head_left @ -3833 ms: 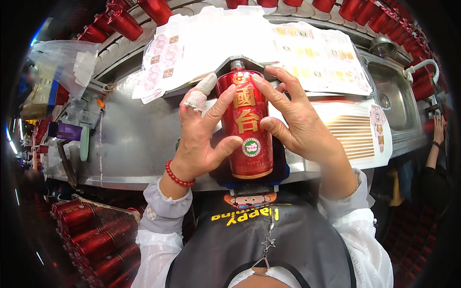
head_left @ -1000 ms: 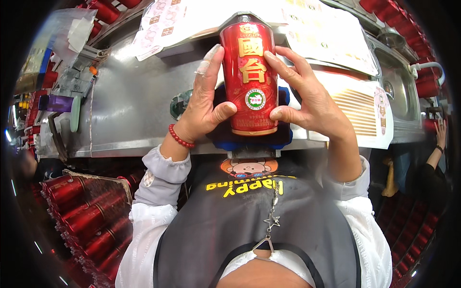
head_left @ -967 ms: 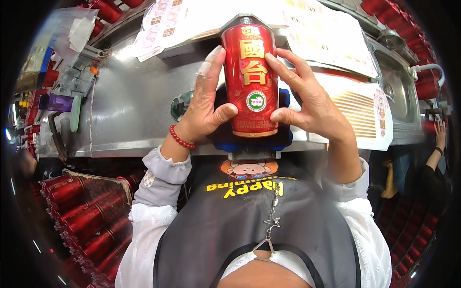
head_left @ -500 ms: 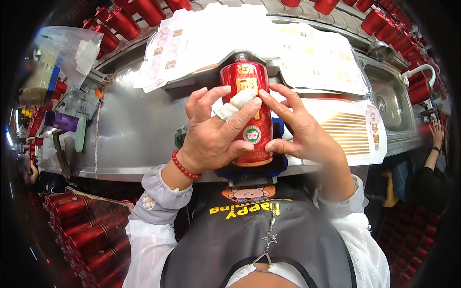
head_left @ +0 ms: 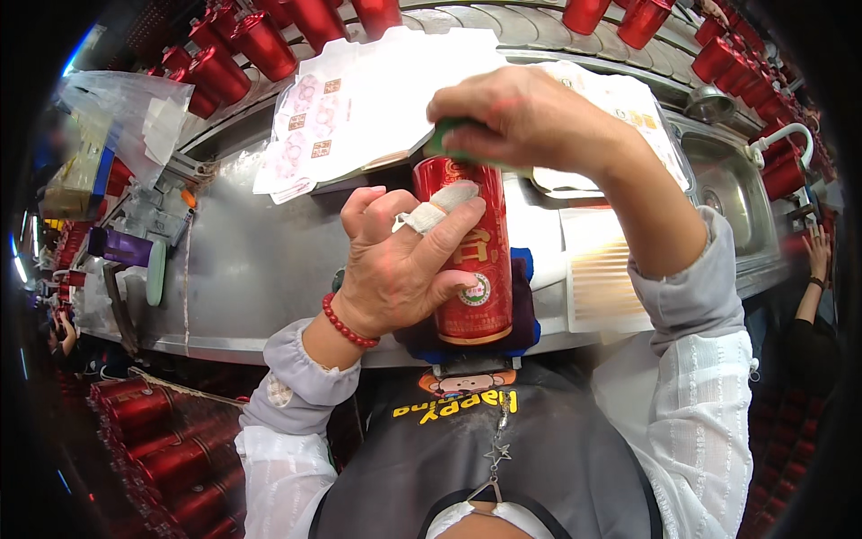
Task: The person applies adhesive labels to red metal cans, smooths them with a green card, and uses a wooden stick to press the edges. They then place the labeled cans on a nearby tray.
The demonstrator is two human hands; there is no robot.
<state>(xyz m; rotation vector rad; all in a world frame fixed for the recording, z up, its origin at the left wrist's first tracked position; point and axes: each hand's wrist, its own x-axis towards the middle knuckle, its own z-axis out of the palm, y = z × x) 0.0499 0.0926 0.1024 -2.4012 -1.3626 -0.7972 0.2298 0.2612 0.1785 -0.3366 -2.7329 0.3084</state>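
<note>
The left hand (head_left: 391, 265) rests, fingers spread, on a red bottle (head_left: 485, 310) beneath it; just beyond, near the bottle's top, the blurred right hand (head_left: 530, 117) grips a green thing (head_left: 446, 139), white sheets (head_left: 386, 94) to its left.

The right fingers (head_left: 460, 97) are blurred over a half-hidden green thing (head_left: 442, 138), too smeared to identify; together they hide the neck of the red bottle (head_left: 480, 320). The left fingers (head_left: 451, 235) cover some lettering. The top edge crops rear bottles (head_left: 588, 13).
</note>
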